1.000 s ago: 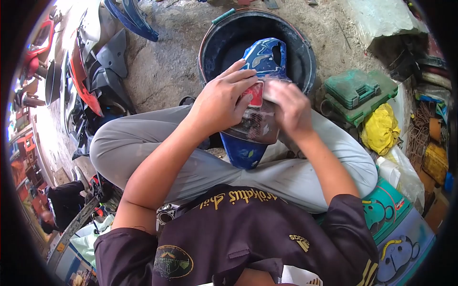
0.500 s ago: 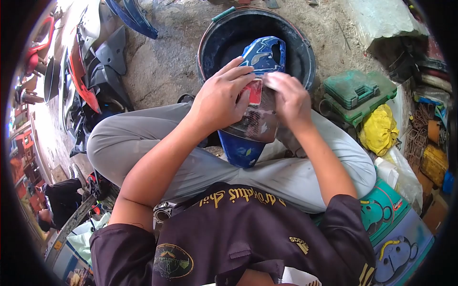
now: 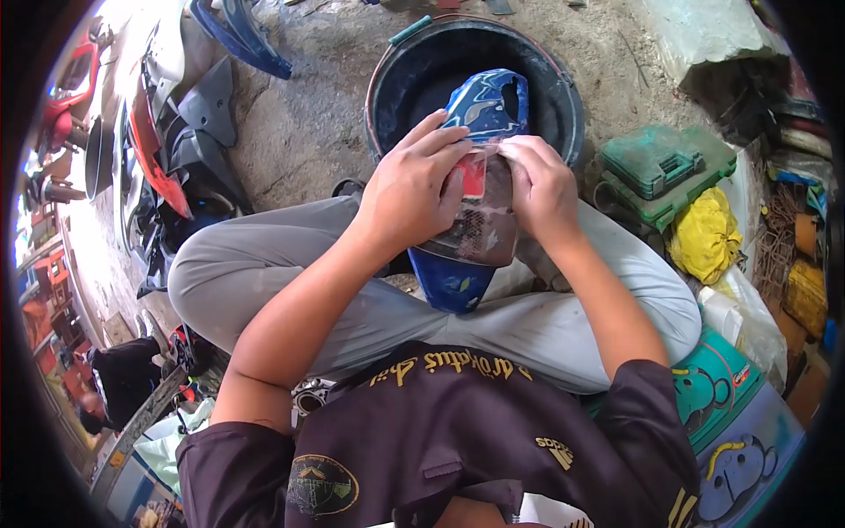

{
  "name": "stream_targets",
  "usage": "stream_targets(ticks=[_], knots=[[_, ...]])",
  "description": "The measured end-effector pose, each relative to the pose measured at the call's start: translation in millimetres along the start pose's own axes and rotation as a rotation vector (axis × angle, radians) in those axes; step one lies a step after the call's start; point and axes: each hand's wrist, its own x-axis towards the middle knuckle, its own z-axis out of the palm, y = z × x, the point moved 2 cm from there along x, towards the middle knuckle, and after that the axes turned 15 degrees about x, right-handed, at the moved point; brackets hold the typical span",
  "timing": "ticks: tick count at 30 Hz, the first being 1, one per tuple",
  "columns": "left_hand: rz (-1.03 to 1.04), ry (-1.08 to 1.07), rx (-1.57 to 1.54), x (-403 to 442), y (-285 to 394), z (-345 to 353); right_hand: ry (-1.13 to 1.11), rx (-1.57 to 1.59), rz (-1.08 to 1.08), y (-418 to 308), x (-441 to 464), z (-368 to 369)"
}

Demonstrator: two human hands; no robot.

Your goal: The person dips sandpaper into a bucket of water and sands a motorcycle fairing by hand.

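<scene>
A blue plastic body panel (image 3: 482,104) with white line graphics and a hole near its top lies between my knees, its upper end over a black bucket (image 3: 563,97). Across its middle is a dull brown section (image 3: 487,233) with a mesh-like pattern. My left hand (image 3: 414,180) bends over a small red rectangular piece (image 3: 473,174) with a pale edge, its thumb and fingers about that piece. At the right of the brown section, my right hand (image 3: 541,189) is closed, fingertips pinched together near the piece's upper edge. What those fingertips grip is too small to make out.
Green tool cases (image 3: 664,172) and a yellow bag (image 3: 706,231) are to my right. Red, grey and blue body panels (image 3: 154,158) are piled at left. A pale block (image 3: 713,40) sits at far right. Another person (image 3: 123,378) is at lower left.
My right hand, blurred by motion before, is now still, with its fingertips drawn together at the piece's upper edge. The left hand stays about the red piece.
</scene>
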Motion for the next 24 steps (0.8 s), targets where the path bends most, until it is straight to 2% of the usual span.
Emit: stream_targets(ticks=[4, 6, 8, 10, 11, 15, 18, 19, 22, 23, 24], knots=[[-0.004, 0.009, 0.021, -0.9, 2.9, 2.4, 0.033, -0.044, -0.118, -18.2, -7.0, 11.7], [-0.007, 0.007, 0.018, -3.1, 1.8, 1.2, 0.036, -0.074, -0.016, -2.9, -4.2, 2.3], [0.001, 0.014, 0.023, -3.0, 0.9, 1.0, 0.123, -0.044, 0.187, 12.9, -2.5, -2.1], [0.003, 0.027, 0.026, 0.6, -0.3, 0.9, 0.095, -0.069, -0.038, -10.0, -11.0, 13.8], [0.0, 0.024, 0.023, -1.6, 1.5, 1.8, 0.077, -0.056, -0.058, -31.6, -13.6, 18.2], [-0.004, 0.007, 0.064, -1.5, 5.8, 1.2, 0.103, -0.091, 0.248, 18.6, -12.0, -2.4], [-0.004, 0.008, 0.071, -2.2, 4.5, 2.3, 0.09, -0.018, -0.055, -9.0, -16.0, 9.1], [-0.013, 0.002, 0.066, -4.6, 5.4, 2.4, 0.072, -0.04, -0.06, -16.0, -17.9, 9.9], [-0.01, -0.004, 0.065, -2.7, 4.4, 0.2, 0.135, -0.08, 0.129, 19.8, -10.8, -7.7], [-0.006, -0.004, 0.069, -4.0, 4.0, 1.5, 0.125, -0.055, 0.112, 22.1, -10.3, -8.3], [-0.003, 0.0, 0.072, -2.8, 3.4, 2.8, 0.09, -0.027, 0.002, 17.7, -14.5, -2.0]])
